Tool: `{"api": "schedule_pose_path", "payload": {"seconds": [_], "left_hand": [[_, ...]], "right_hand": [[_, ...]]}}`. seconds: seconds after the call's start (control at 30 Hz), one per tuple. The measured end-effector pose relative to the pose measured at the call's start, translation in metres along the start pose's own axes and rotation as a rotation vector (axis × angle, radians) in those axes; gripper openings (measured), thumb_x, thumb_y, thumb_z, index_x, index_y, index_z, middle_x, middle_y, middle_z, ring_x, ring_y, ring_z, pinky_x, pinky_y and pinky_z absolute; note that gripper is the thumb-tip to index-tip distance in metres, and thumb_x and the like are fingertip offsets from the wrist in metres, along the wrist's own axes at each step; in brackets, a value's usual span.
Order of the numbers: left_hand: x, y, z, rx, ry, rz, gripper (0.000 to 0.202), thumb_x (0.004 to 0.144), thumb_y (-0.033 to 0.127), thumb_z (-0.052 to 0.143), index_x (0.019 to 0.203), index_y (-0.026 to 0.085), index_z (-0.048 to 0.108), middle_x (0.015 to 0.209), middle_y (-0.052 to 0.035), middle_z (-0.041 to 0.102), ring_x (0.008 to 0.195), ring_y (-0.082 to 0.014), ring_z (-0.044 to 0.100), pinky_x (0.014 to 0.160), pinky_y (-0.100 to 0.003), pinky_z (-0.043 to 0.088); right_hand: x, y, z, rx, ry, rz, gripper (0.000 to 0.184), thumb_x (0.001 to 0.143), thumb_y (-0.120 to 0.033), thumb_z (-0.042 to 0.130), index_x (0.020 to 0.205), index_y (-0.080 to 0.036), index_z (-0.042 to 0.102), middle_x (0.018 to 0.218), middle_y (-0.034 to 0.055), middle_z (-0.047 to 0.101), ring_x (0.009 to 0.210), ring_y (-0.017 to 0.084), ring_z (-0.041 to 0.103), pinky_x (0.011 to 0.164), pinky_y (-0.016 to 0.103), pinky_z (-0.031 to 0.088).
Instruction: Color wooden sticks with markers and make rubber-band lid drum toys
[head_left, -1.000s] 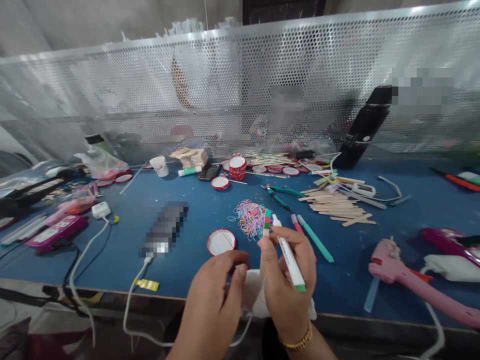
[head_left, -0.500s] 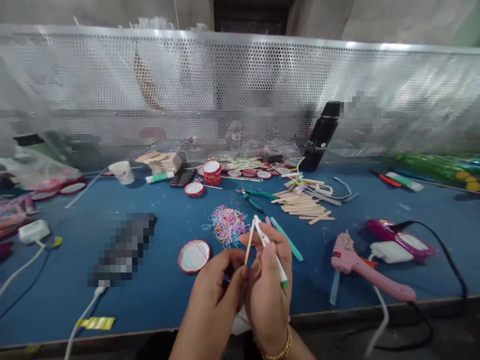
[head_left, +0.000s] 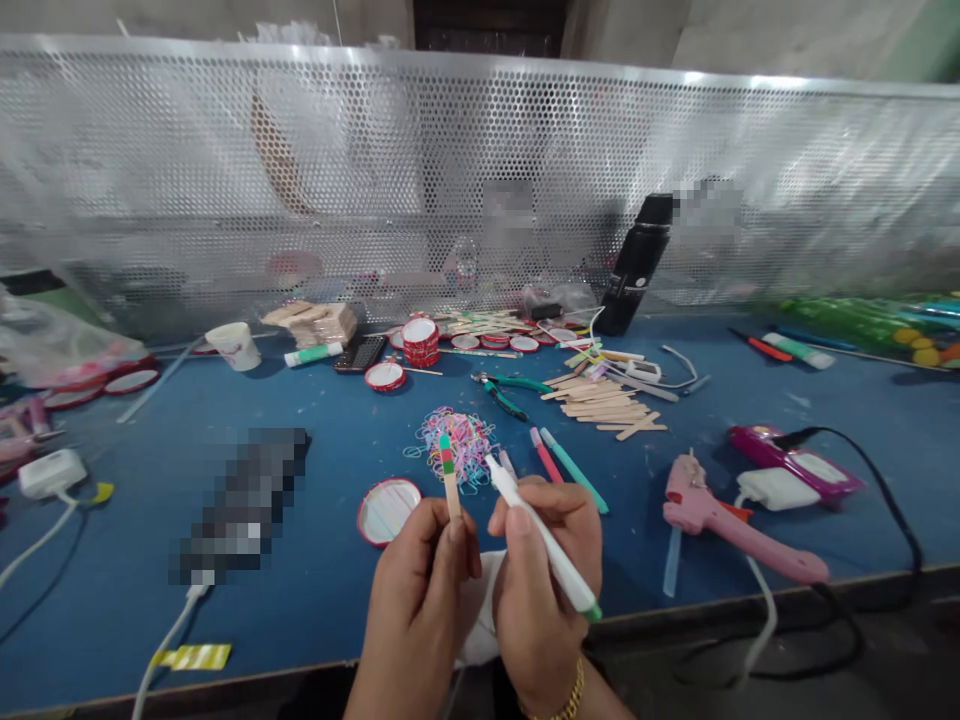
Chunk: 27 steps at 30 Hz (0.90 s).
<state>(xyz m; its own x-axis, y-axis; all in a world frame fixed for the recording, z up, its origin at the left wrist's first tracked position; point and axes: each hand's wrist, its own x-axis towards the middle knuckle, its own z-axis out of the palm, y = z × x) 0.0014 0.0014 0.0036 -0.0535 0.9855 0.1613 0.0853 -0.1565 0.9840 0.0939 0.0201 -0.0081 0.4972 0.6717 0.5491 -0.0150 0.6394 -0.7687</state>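
Head view: blue worktable (head_left: pixel 330 600); right hand (head_left: pixel 536 590), in a writing grip; left hand (head_left: pixel 420 590), thumb and fingers pinching; pink glue gun (head_left: pixel 720 525), lying at right; heap of small multicoloured bands (head_left: pixel 472 442), beyond the hands; white marker (head_left: pixel 551 551), green-ended, gripped in the right hand; wooden craft stick (head_left: pixel 450 482), tip banded green and red, raised in the left pinch, apart from the marker nib.

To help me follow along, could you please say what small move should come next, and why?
Perhaps bring the marker to the wooden stick: the right hand holds the marker apart from it, and the left hand grips the stick, bare below its green and red stripes.
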Motion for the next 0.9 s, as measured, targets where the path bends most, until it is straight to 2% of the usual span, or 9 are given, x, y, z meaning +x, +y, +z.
{"api": "schedule_pose_path", "payload": {"seconds": [0.1,0.2,0.37,0.57,0.73,0.9], "left_hand": [[-0.0006,-0.0014,-0.0002,-0.05,-0.016,0.005,0.036,0.104,0.047,0.054,0.08,0.021,0.059,0.073,0.0017,0.055,0.066,-0.0128,0.048,0.062,-0.023,0.04],[0.0,-0.0006,0.0001,-0.044,-0.041,0.008,0.035,0.103,0.047,0.055,0.08,0.021,0.059,0.076,0.0007,0.057,0.068,-0.0138,0.049,0.063,-0.024,0.042],[0.0014,0.0028,0.0009,-0.015,-0.035,0.025,0.033,0.103,0.044,0.055,0.078,0.021,0.059,0.073,0.0007,0.057,0.068,-0.0146,0.05,0.064,-0.024,0.044],[0.0012,0.0056,0.0007,0.044,-0.005,0.084,0.031,0.101,0.041,0.056,0.077,0.022,0.059,0.07,0.0015,0.058,0.065,-0.0138,0.051,0.06,-0.023,0.045],[0.0025,0.0051,0.0006,0.079,-0.003,0.103,0.031,0.102,0.039,0.053,0.077,0.022,0.058,0.07,0.0016,0.058,0.069,-0.0143,0.056,0.061,-0.023,0.046],[0.0021,0.0052,0.0018,0.061,0.004,0.103,0.031,0.102,0.04,0.055,0.077,0.022,0.058,0.071,0.0014,0.058,0.068,-0.0144,0.055,0.061,-0.023,0.046]], "right_hand": [[0.0013,-0.0005,-0.0004,0.001,-0.077,-0.05,0.015,0.103,-0.021,0.053,0.089,-0.024,0.052,0.077,-0.0039,0.054,0.072,0.013,0.054,0.068,0.027,0.048],[0.0017,-0.0022,0.0006,0.002,-0.075,-0.087,0.009,0.102,-0.019,0.053,0.095,-0.024,0.052,0.08,-0.0035,0.056,0.076,0.014,0.055,0.072,0.029,0.049],[0.0008,-0.0022,0.0011,-0.015,-0.118,-0.085,0.014,0.102,-0.016,0.053,0.091,-0.023,0.05,0.079,-0.0034,0.056,0.07,0.012,0.054,0.063,0.026,0.047],[0.0017,-0.0009,0.001,-0.052,-0.124,-0.082,0.015,0.103,-0.017,0.053,0.09,-0.023,0.05,0.082,-0.0027,0.056,0.073,0.012,0.057,0.067,0.027,0.049],[0.0032,-0.0018,0.0021,-0.082,-0.04,-0.136,0.013,0.103,-0.016,0.052,0.093,-0.023,0.051,0.081,-0.0034,0.055,0.074,0.012,0.056,0.07,0.027,0.049],[0.0004,-0.0012,0.0005,-0.027,-0.134,-0.101,0.011,0.103,-0.016,0.052,0.095,-0.023,0.052,0.084,-0.002,0.057,0.075,0.013,0.057,0.068,0.029,0.05]]}}
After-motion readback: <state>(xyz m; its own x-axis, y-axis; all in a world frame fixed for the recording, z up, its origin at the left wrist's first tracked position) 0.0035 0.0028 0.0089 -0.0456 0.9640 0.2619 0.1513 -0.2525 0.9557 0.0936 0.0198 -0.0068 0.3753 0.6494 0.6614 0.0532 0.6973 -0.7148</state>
